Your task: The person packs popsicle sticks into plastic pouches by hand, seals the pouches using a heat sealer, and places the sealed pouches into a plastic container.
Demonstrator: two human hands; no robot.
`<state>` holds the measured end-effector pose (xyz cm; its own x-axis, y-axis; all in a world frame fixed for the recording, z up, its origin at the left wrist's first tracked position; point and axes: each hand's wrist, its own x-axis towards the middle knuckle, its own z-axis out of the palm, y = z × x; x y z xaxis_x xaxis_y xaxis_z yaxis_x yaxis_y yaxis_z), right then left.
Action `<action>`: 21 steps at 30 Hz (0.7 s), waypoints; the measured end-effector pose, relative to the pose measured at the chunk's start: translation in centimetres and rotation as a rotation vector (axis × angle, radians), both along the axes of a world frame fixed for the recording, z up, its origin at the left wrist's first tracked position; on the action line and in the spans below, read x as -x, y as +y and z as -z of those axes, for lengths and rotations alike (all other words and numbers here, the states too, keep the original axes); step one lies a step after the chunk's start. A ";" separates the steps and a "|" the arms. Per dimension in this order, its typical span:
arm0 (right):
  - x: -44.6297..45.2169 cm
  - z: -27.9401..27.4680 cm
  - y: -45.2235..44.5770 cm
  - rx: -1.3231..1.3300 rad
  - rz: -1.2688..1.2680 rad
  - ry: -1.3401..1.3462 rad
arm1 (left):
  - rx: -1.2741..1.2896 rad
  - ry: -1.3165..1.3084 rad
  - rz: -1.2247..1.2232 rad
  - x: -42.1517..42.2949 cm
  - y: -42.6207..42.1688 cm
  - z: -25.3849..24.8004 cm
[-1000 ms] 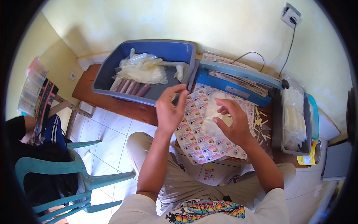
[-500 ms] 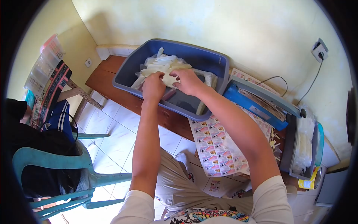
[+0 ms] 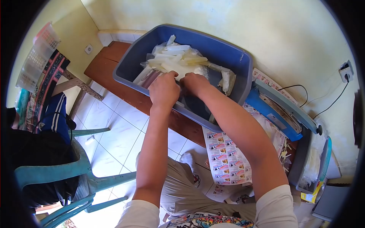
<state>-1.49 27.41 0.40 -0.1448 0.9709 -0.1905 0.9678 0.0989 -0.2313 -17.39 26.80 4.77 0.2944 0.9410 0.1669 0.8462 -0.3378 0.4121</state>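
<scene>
A large blue-grey tub [image 3: 243, 62] on the wooden bench [image 3: 121, 88] holds pale wrapped sticks [image 3: 176, 54] heaped on clear plastic. Purple-brown sticks [image 3: 149, 78] lie along its near left side. My left hand [image 3: 164, 89] is over the tub's near edge, fingers curled at the purple-brown sticks; what they hold is hidden. My right hand [image 3: 194, 83] is just beside it inside the tub, fingers curled downward at the pale pile, its fingertips out of sight. A separate pale packet [image 3: 227, 81] lies at the tub's right side.
Printed label sheets [image 3: 228, 159] lie on the bench, with a blue sealer [image 3: 275, 116] behind them. A grey bin of plastic packets [image 3: 312, 161] is at the right. A green chair [image 3: 53, 174] stands at the left, near a person's dark clothing [image 3: 34, 152].
Both hands have moved from above the label sheets into the tub, and their fingers have closed in further. The view has shifted, so the tub appears larger and nearer.
</scene>
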 end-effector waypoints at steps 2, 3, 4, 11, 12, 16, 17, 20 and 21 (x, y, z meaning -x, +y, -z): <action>0.3 0.8 0.3 -0.100 0.025 -0.059 | -0.003 0.008 0.001 0.0 0.0 0.1; 0.2 0.5 0.2 -0.101 0.025 -0.060 | -0.010 0.013 0.001 -0.1 0.1 0.0; 0.1 0.2 0.2 -0.101 0.018 -0.040 | -0.012 0.011 0.000 -0.1 0.2 0.1; 0.1 -2.9 -1.8 -0.194 0.047 0.076 | -0.058 0.105 0.083 -0.2 0.6 0.3; 0.2 -3.1 -2.1 -0.199 0.051 0.077 | -0.047 0.113 0.072 -0.2 0.6 0.3; -0.2 -3.9 -3.1 -0.247 0.076 0.280 | -0.064 0.106 0.106 0.0 0.8 0.5; -0.5 -4.0 -3.5 -0.291 0.073 0.343 | -0.114 0.062 0.149 0.1 1.2 0.8; -2.0 -4.2 -5.7 -0.498 0.070 0.344 | -0.060 -0.123 0.260 0.1 2.2 1.4; -2.5 -4.7 -6.7 -0.504 0.077 0.335 | 0.044 -0.260 0.323 -0.2 2.1 1.0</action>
<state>0.98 20.67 5.12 -0.0432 0.9398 0.3390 0.8591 0.2082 -0.4675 -17.22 28.91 3.81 0.5291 0.8150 0.2363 0.5653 -0.5462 0.6182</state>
